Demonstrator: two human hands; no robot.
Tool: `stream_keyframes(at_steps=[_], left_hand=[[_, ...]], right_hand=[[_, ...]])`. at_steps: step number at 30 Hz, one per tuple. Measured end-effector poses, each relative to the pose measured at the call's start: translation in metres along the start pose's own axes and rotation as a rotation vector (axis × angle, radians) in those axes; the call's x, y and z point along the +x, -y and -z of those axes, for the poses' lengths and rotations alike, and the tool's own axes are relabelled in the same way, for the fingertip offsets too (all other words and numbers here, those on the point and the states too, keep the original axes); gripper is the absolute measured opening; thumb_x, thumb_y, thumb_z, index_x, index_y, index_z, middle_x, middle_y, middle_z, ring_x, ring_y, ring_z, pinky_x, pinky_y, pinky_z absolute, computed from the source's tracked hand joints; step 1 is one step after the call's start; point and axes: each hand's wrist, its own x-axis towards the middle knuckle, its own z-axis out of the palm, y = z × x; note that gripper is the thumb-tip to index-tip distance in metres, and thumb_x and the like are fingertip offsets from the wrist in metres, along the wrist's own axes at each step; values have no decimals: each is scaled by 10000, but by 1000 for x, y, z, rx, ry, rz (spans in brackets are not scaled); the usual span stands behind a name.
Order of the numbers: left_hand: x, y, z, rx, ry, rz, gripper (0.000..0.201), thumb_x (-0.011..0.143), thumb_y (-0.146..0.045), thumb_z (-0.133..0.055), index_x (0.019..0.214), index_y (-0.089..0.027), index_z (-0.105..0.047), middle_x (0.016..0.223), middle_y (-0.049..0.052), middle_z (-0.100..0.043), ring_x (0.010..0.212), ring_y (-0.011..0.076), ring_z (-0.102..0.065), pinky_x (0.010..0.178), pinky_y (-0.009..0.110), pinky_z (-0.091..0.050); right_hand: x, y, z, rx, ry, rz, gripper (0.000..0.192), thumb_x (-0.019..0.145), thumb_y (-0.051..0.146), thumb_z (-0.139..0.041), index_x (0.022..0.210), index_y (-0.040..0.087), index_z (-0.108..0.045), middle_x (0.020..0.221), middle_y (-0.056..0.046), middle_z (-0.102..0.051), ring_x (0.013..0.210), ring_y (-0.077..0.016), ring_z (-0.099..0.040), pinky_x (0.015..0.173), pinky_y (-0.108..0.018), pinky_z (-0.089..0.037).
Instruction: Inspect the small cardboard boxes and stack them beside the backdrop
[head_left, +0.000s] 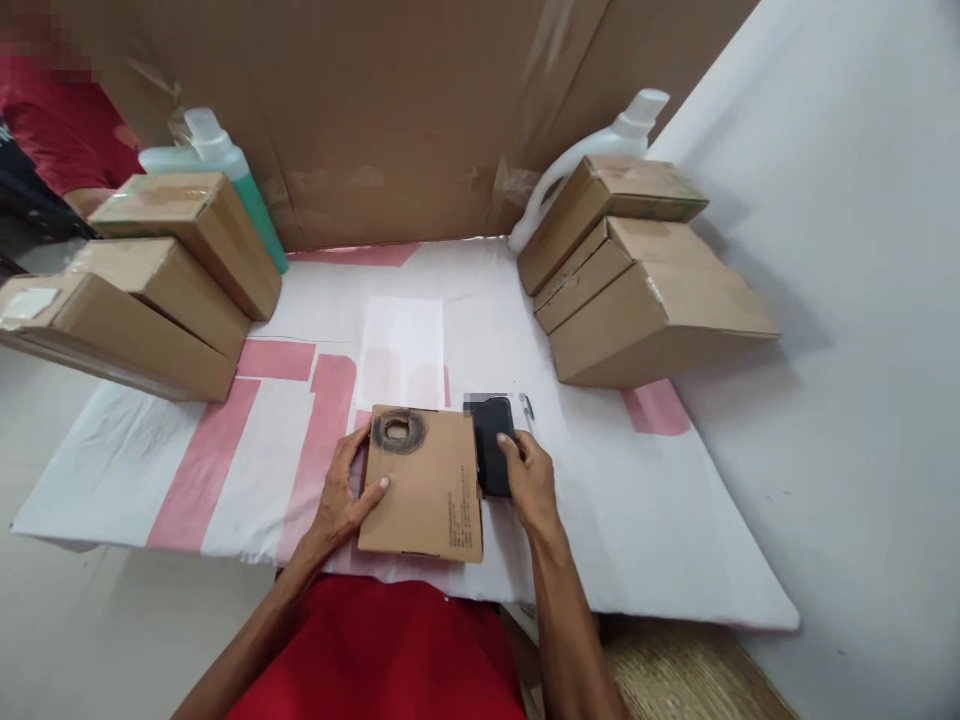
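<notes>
A flat brown cardboard box (420,490) lies near the table's front edge, with a dark-ringed hole in its upper left and small print at its lower right. My left hand (346,490) grips the box by its left side, thumb on top. At the box's right side, my right hand (531,478) holds a black smartphone (495,460), thumb across its face. The phone's left edge meets the box's right edge; whether part of it is inside the box I cannot tell. Just beyond my right hand lies a small dark pen-like thing (527,407).
Several cardboard boxes stand at the left (150,320) and the right (637,320). Behind them are a green-liquid bottle (255,205) and a white jug (585,150). A white sheet (401,350) lies mid-table. A tall cardboard panel (390,120) closes the back; a person's red sleeve (67,130) shows far left.
</notes>
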Motion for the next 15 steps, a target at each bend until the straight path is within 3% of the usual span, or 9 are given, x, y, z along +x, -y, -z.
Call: stream_keyframes(at_steps=[6,9,12,15], left_hand=[[-3,0,2,28,39,19,723,959,-487,-643,1582,-250,-365,1544,150,-464,1449,340,-440,1219,574,-354],[-8,-1,4,49,33,-11,705,995,-474,-597,1610,-275,-316,1587,148,-413,1490,335,-393,1241,588,-328],[-23,-1,8,81,32,-21,707,1024,-457,-553,1644,-302,-250,1655,138,-333,1553,340,-303,1277,609,-260],[-48,-5,9,53,116,44,729,1032,-466,-538,1665,-317,-207,1701,126,-277,1589,354,-241,1298,615,-218]], right_hand=[[-4,0,-8,-250,-55,114,683,918,611,-395,1183,67,-711,1020,-229,-689,991,-371,-623,954,-549,-467],[-12,2,-8,-367,-96,195,729,953,628,-336,1188,60,-727,1080,-256,-651,1077,-398,-607,993,-602,-472],[-35,5,-2,-271,-82,271,682,979,635,-393,1226,83,-708,1178,-247,-654,1144,-386,-615,1028,-596,-494],[-76,5,4,-94,84,279,493,1002,567,-500,1245,187,-698,1251,-161,-701,1169,-336,-660,1040,-532,-539]])
